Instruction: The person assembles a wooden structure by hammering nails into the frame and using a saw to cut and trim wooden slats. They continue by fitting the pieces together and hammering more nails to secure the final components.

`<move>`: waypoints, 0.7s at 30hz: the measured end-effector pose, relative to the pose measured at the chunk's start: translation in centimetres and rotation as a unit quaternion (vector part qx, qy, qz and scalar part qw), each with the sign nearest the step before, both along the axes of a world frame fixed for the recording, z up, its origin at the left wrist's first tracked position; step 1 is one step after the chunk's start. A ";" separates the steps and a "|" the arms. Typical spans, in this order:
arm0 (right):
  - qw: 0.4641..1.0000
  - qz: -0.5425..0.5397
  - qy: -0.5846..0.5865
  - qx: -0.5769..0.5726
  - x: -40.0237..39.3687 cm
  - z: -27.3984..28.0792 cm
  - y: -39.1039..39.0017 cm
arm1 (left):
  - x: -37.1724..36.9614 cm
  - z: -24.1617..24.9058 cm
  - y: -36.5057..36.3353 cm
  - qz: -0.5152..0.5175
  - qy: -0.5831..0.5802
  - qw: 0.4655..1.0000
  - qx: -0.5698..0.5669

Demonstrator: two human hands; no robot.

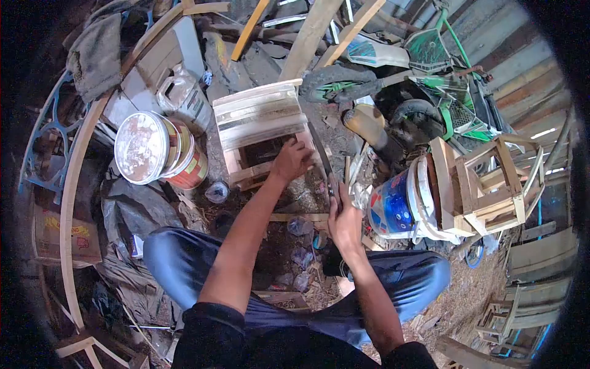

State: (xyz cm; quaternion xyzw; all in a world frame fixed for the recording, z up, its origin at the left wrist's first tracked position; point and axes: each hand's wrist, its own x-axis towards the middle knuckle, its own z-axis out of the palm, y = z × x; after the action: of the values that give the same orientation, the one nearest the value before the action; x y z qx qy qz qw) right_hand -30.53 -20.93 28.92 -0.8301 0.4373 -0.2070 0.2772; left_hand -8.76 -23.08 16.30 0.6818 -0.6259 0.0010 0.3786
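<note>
A small wooden box [261,120] with a curved, slatted top and a dark opening in front stands on the ground before me. My left hand [292,161] rests at the right side of that opening, fingers curled against the wood. What lies under the fingertips is hidden. My right hand [344,215] is closed around the near end of a long, narrow, dark bladed tool [321,150]. The blade points away from me and runs along the right side of the box. Whether its edge has teeth I cannot make out.
Paint buckets [142,147] and a plastic jug [183,98] stand left. At right, a blue bucket [393,203] sits beside a slatted wooden frame [491,184]. A green-and-white motorbike [430,92] lies behind. Planks [310,37] lean at the back; scraps and plastic cups [300,226] litter the floor.
</note>
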 end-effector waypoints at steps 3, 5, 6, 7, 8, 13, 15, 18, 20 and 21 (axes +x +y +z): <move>0.996 -0.015 0.070 0.044 -1.1 1.0 -1.8 | -0.4 -0.3 -0.7 0.003 -0.019 1.000 -0.017; 0.997 0.047 -0.049 0.031 -2.7 0.1 -2.3 | -0.4 -0.7 -0.6 0.005 -0.057 0.998 -0.022; 0.994 0.059 -0.080 -0.043 -3.5 -1.3 -2.3 | -0.3 -0.9 -0.3 -0.001 -0.032 0.999 -0.022; 0.994 0.060 -0.086 -0.044 -4.0 -2.0 -1.8 | -0.2 -1.3 0.0 -0.008 -0.006 1.000 -0.020; 0.988 0.014 -0.129 0.085 -4.5 -2.4 -1.6 | -0.2 -1.5 -0.6 0.015 -0.018 0.999 -0.041; 0.930 -0.109 -0.208 0.282 -4.6 -2.7 -1.5 | 0.0 -0.2 -0.1 0.005 0.005 1.000 0.020; 0.967 -0.114 -0.141 0.179 -4.4 -3.8 -1.7 | -0.5 0.2 0.2 0.000 -0.017 0.999 0.028; 0.971 -0.063 -0.175 0.151 -4.1 -1.8 -1.7 | -1.0 -0.3 0.2 0.050 -0.066 0.996 -0.015; 0.968 0.002 -0.234 0.093 -4.3 -1.9 -2.5 | -0.4 0.3 0.0 0.039 -0.065 0.997 0.029; 0.963 0.029 -0.261 0.064 -4.1 0.0 -2.7 | -0.2 0.8 0.1 0.034 -0.057 0.996 0.067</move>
State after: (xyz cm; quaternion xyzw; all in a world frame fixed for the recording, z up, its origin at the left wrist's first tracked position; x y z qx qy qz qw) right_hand -34.61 -23.68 28.96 -0.7401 0.3375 -0.3803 0.4402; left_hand -8.93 -22.99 17.08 0.7255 -0.6213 0.0111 0.2959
